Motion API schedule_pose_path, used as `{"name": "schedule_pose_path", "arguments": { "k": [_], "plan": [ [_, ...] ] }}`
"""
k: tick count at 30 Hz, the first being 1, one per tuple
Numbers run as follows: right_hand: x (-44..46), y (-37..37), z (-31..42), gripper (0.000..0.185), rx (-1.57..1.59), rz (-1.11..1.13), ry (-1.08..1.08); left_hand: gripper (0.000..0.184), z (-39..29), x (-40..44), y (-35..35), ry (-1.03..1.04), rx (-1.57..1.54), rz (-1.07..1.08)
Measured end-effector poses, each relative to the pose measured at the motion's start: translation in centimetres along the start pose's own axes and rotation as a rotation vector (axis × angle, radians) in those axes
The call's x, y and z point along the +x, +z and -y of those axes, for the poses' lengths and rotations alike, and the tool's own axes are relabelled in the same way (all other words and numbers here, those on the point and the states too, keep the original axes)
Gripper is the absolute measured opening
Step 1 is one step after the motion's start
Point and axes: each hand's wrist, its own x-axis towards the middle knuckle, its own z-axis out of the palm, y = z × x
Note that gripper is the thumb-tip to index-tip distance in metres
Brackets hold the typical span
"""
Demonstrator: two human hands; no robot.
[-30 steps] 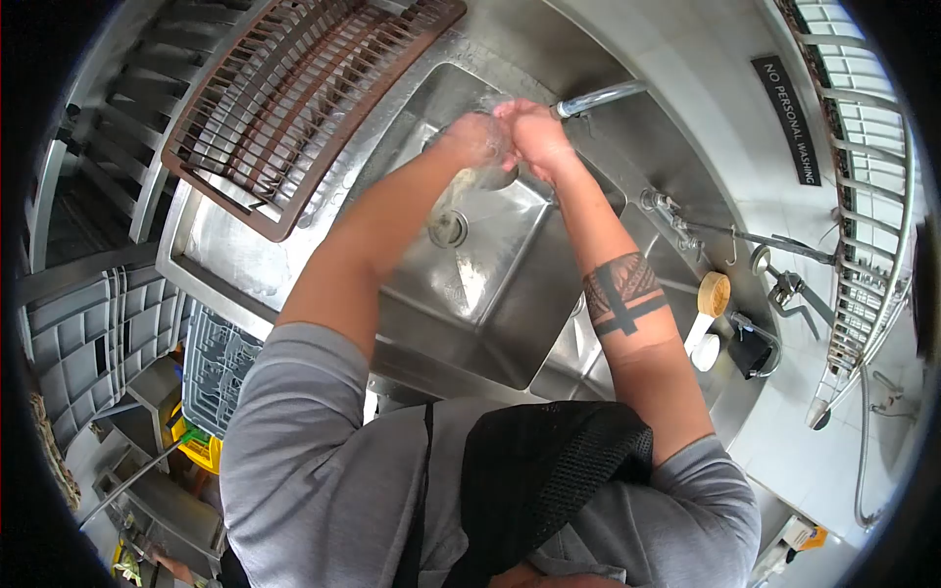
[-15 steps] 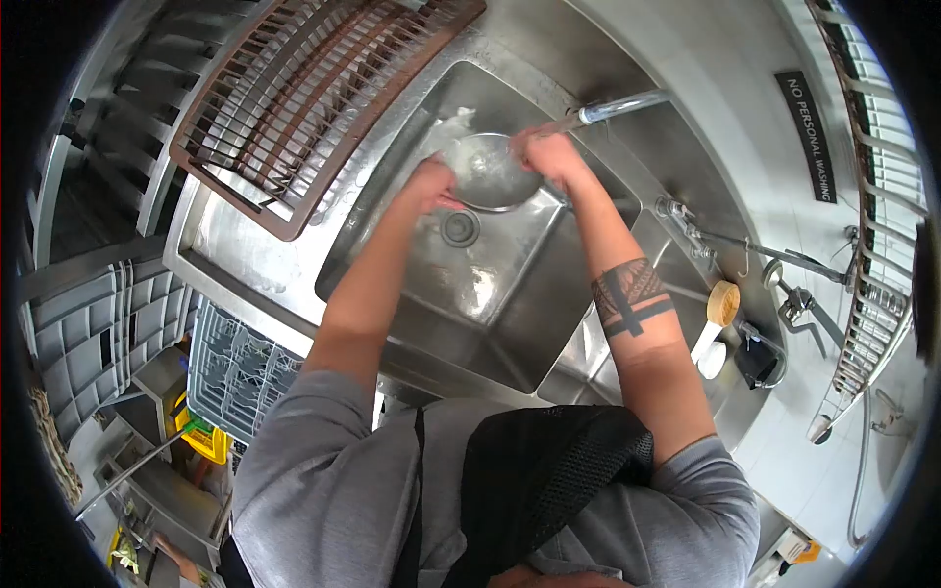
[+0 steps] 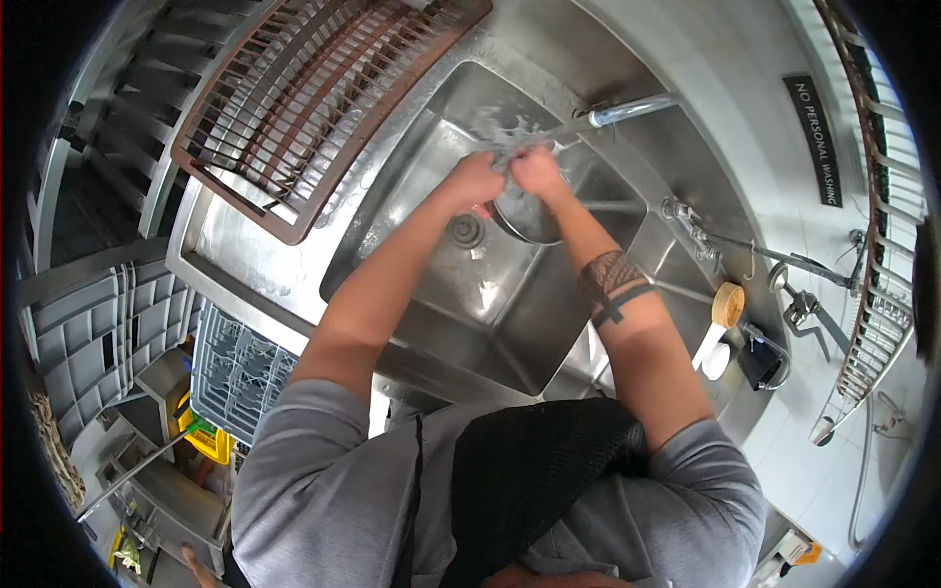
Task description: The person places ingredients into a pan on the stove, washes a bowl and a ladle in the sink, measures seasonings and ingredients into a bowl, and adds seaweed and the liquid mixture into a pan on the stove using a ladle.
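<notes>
Just past the middle of the view toward one o'clock, a round metal bowl [image 3: 530,214] sits tilted within the steel sink [image 3: 461,328], between the hands and the water from the tap [image 3: 619,113]. The left hand [image 3: 476,182] is at the bowl's ten o'clock edge, its fingers closed on the rim. The right hand [image 3: 536,173] is bunched at the bowl's twelve o'clock, just beside the left; blur and splashing water [image 3: 505,132] hide its fingertips, so I cannot tell whether it grips the rim or only presses there. The round drain [image 3: 466,231] lies near the bowl, toward its eight o'clock.

Toward eleven o'clock of the view, a brown dish rack [image 3: 294,231] rests on the drainboard [image 3: 245,257]. At three o'clock, well apart from the hands, a round brush [image 3: 726,306] with a white handle leans beside the sink. Between eight and nine o'clock is a grey-blue dishwasher crate [image 3: 230,367]. A black sign [image 3: 812,140] hangs on the wall at two o'clock.
</notes>
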Motion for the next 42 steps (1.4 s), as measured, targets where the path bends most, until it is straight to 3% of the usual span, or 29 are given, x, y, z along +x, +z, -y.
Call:
{"name": "schedule_pose_path", "arguments": {
  "k": [1, 2, 3, 4, 5, 6, 8, 10, 12, 13, 15, 16, 18, 20, 22, 23, 25, 27, 29, 30, 32, 34, 36, 37, 39, 40, 42],
  "plan": [
    [0.2, -0.7, 1.2, 0.022, 0.195, -0.14, -0.2, 0.042, -0.2, 1.0, -0.4, 0.053, 0.022, 0.048],
    [-0.1, -1.4, 2.4, 0.022, 0.193, -0.14, -0.197, 0.037, -0.4, 2.0, -0.7, 0.102, 0.044, 0.099],
    [-0.9, -4.7, 5.7, 0.02, 0.718, -0.076, 0.052, 0.037, -1.0, 2.7, -0.9, 0.103, 0.04, 0.1],
    [-1.3, -7.5, 8.0, 0.018, 1.236, -0.002, 0.316, 0.033, -1.8, 3.3, -1.3, 0.087, 0.353, 0.07],
    [-1.0, -8.9, 8.1, 0.018, 1.236, 0.0, 0.32, 0.03, -2.4, 4.0, -1.5, 0.064, 0.67, 0.043],
    [-0.5, -10.2, 7.6, 0.017, 1.404, -0.02, 0.353, 0.03, 0.5, 7.1, -0.8, 0.519, 0.952, -0.169],
    [-0.1, -12.1, 7.1, 0.022, 1.707, -0.032, 0.349, 0.029, -0.8, 6.8, 0.8, 0.593, 0.993, -0.164],
    [-0.2, -12.7, 7.1, 0.023, 1.662, -0.053, 0.333, 0.029, -1.7, 7.4, 2.5, 0.677, 1.029, -0.169],
    [-1.0, -13.2, 7.1, 0.023, 1.481, -0.062, 0.28, 0.031, -1.0, 7.9, 4.0, 1.069, 0.906, -0.551],
    [-1.5, -13.3, 7.2, 0.023, 1.481, -0.063, 0.286, 0.031, -2.8, 6.7, 3.6, 1.068, 0.904, -0.547],
    [-1.8, -13.8, 7.8, 0.02, 1.256, -0.024, 0.35, 0.032, -7.3, 5.9, 1.7, 0.379, 1.221, -0.026],
    [-1.9, -14.3, 8.6, 0.021, 1.128, -0.069, 0.373, 0.032, -6.6, 7.3, 1.1, 0.385, 1.198, -0.165],
    [-1.2, -13.8, 7.8, 0.023, 1.237, -0.04, 0.347, 0.029, -5.0, 7.8, -1.2, 0.231, 1.009, -0.273],
    [-1.3, -13.8, 7.7, 0.026, 1.344, -0.011, 0.319, 0.03, -2.4, 9.2, -4.2, -0.03, 0.489, -0.003],
    [-1.4, -14.6, 8.5, 0.028, 1.432, -0.001, 0.242, 0.027, 2.6, 8.8, -4.6, -0.099, -0.09, -0.101],
    [-1.4, -14.6, 8.1, 0.028, 1.433, 0.0, 0.241, 0.027, 5.0, 9.3, -4.2, -0.099, -0.09, -0.102],
    [-1.7, -14.2, 7.3, 0.028, 1.487, 0.112, 0.163, 0.032, 9.9, 10.9, -3.2, 0.06, -0.744, 0.006],
    [-2.3, -13.8, 7.1, 0.027, 1.482, 0.079, 0.185, 0.036, 9.7, 12.1, -2.7, 0.037, -0.689, 0.023],
    [-2.8, -13.8, 7.0, 0.025, 1.47, 0.041, 0.197, 0.056, 2.7, 9.8, -1.1, 0.24, 0.339, 0.048],
    [-2.9, -13.7, 7.0, 0.022, 1.349, -0.011, 0.242, 0.056, 1.2, 9.5, 0.3, 0.245, 0.338, 0.048],
    [-2.6, -12.0, 5.1, 0.014, 1.122, -0.089, 0.263, 0.033, -1.0, 8.8, 2.9, 0.976, 0.756, -0.254],
    [-2.6, -11.0, 2.6, 0.015, 1.168, -0.153, 0.264, 0.03, -4.1, 8.1, 4.5, 1.341, 0.962, -0.424],
    [-2.9, -11.5, 1.5, 0.018, 1.285, -0.323, 0.338, 0.025, -7.9, 7.0, 5.1, 0.603, 1.141, -0.165],
    [-3.1, -12.1, 1.1, 0.018, 1.352, -0.432, 0.403, 0.025, -9.5, 6.1, 5.5, 0.595, 1.142, -0.173],
    [-2.2, -10.3, -3.5, 0.016, 1.135, -0.651, 0.587, 0.022, -11.4, 4.2, 5.9, 0.365, 1.432, -0.113],
    [-1.3, -8.9, -6.0, 0.014, 1.097, -0.718, 0.688, 0.022, -11.0, 3.5, 5.5, 0.355, 1.432, -0.124],
    [-0.7, -8.4, -9.4, 0.013, 1.066, -0.776, 0.776, 0.02, -10.2, 1.8, 4.7, 0.62, 1.278, -0.126]
  ]
}}
